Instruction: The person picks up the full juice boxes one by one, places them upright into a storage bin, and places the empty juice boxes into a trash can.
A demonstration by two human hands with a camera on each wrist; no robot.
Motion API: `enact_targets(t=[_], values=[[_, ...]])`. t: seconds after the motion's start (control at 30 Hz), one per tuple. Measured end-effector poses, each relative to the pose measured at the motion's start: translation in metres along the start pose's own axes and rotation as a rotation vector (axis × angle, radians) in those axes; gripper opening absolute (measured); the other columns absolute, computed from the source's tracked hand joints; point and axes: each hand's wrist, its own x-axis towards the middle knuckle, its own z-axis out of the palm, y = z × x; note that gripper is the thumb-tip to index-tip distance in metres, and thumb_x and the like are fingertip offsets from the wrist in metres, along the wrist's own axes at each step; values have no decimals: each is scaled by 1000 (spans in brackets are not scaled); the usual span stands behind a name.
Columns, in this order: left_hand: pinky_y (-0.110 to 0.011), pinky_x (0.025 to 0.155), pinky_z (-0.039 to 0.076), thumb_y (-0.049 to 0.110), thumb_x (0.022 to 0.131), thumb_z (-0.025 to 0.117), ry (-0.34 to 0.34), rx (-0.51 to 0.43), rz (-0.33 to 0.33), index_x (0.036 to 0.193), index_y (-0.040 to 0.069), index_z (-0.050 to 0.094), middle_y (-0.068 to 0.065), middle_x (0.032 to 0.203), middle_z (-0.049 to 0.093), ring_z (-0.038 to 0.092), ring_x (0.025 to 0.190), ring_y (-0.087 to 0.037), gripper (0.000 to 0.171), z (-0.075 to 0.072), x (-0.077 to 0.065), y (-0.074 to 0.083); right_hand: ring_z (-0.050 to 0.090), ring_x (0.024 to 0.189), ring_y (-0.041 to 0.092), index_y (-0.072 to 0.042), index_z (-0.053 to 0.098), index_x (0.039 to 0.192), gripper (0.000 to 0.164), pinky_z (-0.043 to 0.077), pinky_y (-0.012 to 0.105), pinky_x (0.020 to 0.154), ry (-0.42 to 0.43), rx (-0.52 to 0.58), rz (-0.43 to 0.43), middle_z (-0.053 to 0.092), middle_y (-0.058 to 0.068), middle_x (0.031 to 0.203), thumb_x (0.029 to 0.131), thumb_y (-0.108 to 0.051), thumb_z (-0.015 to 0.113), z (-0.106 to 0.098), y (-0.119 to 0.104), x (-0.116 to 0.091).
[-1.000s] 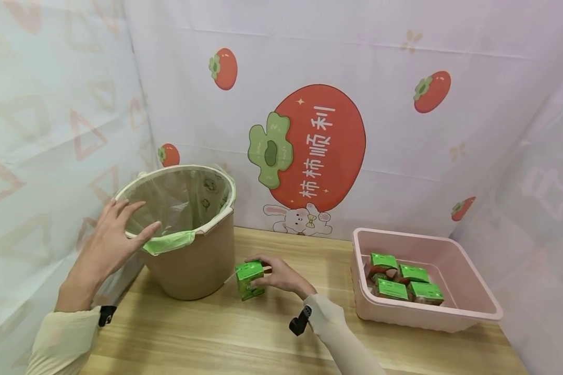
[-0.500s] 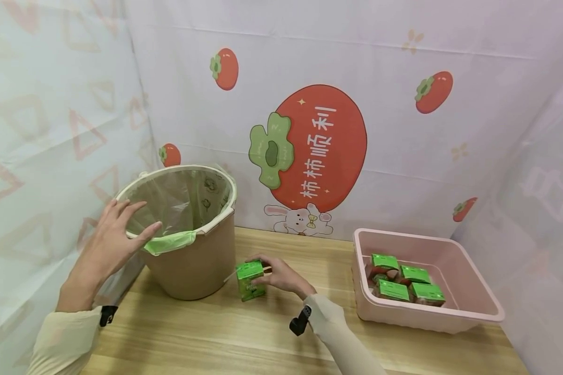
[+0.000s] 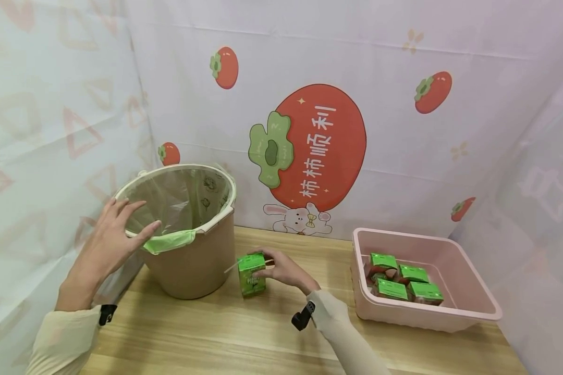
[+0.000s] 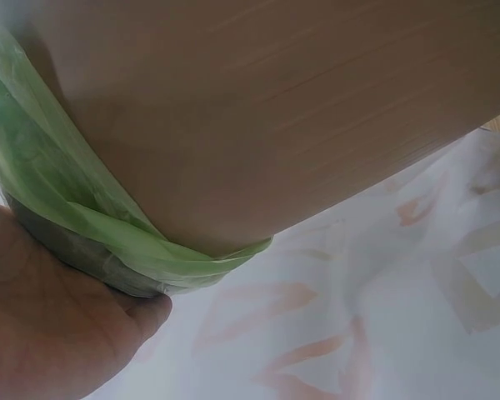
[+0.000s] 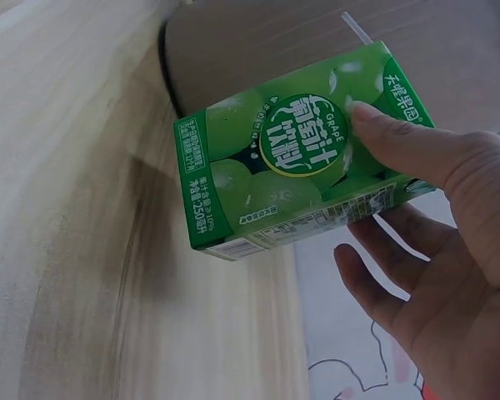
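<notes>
My right hand (image 3: 288, 271) pinches a green grape juice carton (image 3: 252, 276) between thumb and fingers, near its top. A straw (image 3: 232, 266) sticks out of the carton toward the bucket. In the right wrist view the printed front of the juice carton (image 5: 304, 146) faces the camera, and its lower end hangs just off the wooden table (image 5: 75, 250). My left hand (image 3: 110, 245) lies at the near left rim of a brown bucket (image 3: 192, 273), its thumb and fingers spread apart. Green-edged bag liner (image 4: 100, 229) folds over that rim beside the left hand.
A pink tub (image 3: 431, 317) on the right holds several green cartons (image 3: 391, 289). The table (image 3: 244, 338) runs between bucket and tub. Printed cloth (image 3: 394, 156) hangs behind and on both sides.
The right hand has raised the juice carton slightly, and its front has turned a little more toward the head camera. The left hand has stayed where it was.
</notes>
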Motion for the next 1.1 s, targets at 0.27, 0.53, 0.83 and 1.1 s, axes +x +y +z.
enact_targets(t=[0.27,0.53,0.83,1.1], values=[[-84,112,11,47,104,63,-9,3,-1,155,2,45,-41,158,29,5,156,-56,70,1,1,-1,65,114,25,-4,60,145,52,54,46,103,7,-9,33,67,11,127,96,-7,78,-12,-12,0],[-85,112,12,47,104,63,-2,6,1,154,1,45,-40,158,31,5,156,-56,70,1,2,0,67,111,25,-1,59,144,51,55,48,101,40,-10,-36,68,14,124,96,-5,78,-25,-29,4],[-86,111,11,47,104,63,-10,-8,0,154,2,45,-41,159,28,3,157,-55,70,1,0,0,69,106,22,-6,60,146,52,57,43,96,48,-60,-68,70,11,118,97,-9,77,-47,-59,4],[-85,112,10,47,104,63,-4,-11,1,154,2,46,-41,159,29,4,156,-56,69,1,1,-2,68,103,20,-5,60,144,52,58,40,95,56,-104,-145,67,9,117,96,-8,79,-67,-95,9]])
